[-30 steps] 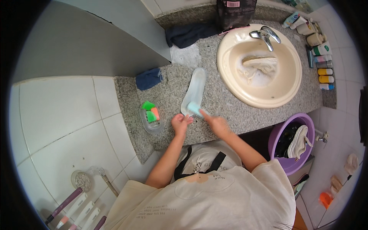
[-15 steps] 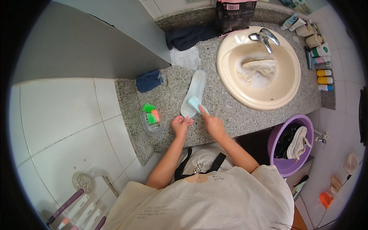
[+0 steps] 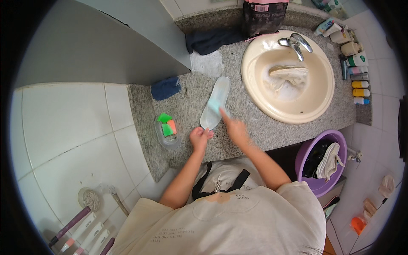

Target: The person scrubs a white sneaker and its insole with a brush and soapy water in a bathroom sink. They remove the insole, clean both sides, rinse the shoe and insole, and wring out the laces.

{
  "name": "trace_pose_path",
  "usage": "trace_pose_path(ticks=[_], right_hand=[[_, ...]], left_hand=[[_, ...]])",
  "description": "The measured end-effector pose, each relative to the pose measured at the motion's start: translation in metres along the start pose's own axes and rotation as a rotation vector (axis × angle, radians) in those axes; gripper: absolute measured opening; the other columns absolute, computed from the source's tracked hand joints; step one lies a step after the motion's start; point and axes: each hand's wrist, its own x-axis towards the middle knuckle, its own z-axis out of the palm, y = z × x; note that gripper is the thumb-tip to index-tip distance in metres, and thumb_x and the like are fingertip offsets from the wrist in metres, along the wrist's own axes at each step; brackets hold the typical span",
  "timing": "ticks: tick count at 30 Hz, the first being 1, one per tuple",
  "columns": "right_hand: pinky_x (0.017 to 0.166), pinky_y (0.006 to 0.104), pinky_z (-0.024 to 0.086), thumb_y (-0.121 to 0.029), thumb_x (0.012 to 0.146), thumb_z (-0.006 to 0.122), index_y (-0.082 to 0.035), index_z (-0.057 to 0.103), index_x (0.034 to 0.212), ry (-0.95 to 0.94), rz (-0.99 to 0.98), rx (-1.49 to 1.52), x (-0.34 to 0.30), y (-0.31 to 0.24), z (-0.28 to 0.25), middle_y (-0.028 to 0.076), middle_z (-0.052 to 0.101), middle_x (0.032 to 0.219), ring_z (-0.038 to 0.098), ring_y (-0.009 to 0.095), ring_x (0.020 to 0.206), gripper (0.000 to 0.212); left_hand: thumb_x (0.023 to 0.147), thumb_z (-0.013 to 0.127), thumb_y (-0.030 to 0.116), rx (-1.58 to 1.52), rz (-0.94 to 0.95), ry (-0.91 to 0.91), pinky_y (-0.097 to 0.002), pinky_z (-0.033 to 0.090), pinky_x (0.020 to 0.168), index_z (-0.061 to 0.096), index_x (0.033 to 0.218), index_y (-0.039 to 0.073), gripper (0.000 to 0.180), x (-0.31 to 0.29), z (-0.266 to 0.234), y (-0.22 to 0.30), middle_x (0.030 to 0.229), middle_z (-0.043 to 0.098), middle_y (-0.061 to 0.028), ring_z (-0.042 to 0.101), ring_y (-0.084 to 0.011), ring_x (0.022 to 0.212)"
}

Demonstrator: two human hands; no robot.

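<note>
A pale shoe insole (image 3: 209,118) lies flat on the granite counter, its long axis slanting away from me. My left hand (image 3: 200,137) pinches its near end between thumb and fingers. In my right hand (image 3: 236,128) is a light blue scrubbing brush (image 3: 216,106), blurred by motion and pressed on the insole's middle; the bristles are hidden under it. To the left stands a clear soap dish (image 3: 171,142) with green and orange pieces of soap (image 3: 169,129). A wet, pale shoe (image 3: 289,74) sits in suds in the cream sink at right.
The cream sink (image 3: 306,114) has a chrome faucet (image 3: 296,43). A dark blue cloth (image 3: 165,88) and a larger dark cloth (image 3: 212,40) lie on the counter (image 3: 255,131). Behind is a black pouch (image 3: 264,19). A purple bucket (image 3: 314,187) holds another pale shoe (image 3: 328,161).
My right hand has slid the brush a little farther up the insole, away from me. The left hand keeps its pinch on the near end.
</note>
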Motion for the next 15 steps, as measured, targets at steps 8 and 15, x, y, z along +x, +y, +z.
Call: trace_pose_path(ticks=[8,15], right_hand=[[0.053,0.0483,0.050,-0.001,0.080,0.049,-0.019,0.033,0.145,-0.004,-0.025,0.108,-0.022,-0.006,0.016,0.021,0.060,0.063,0.063,0.036,0.056,0.070],[0.059,0.0494,0.049,-0.008,0.088,0.049,-0.021,0.040,0.142,0.151,0.015,0.081,0.037,0.016,-0.015,0.021,0.063,0.073,0.063,0.038,0.065,0.056]], left_hand=[[0.086,0.059,-0.005,-0.007,-0.031,0.028,-0.0342,0.060,0.057,0.047,0.082,0.000,0.014,0.000,0.007,0.007,0.076,0.064,-0.0168,0.068,-0.0254,0.064],[0.087,0.057,-0.006,0.004,-0.001,-0.012,-0.0342,0.060,0.057,0.048,0.081,0.000,0.013,0.003,0.002,0.002,0.076,0.064,-0.0172,0.068,-0.0253,0.064]])
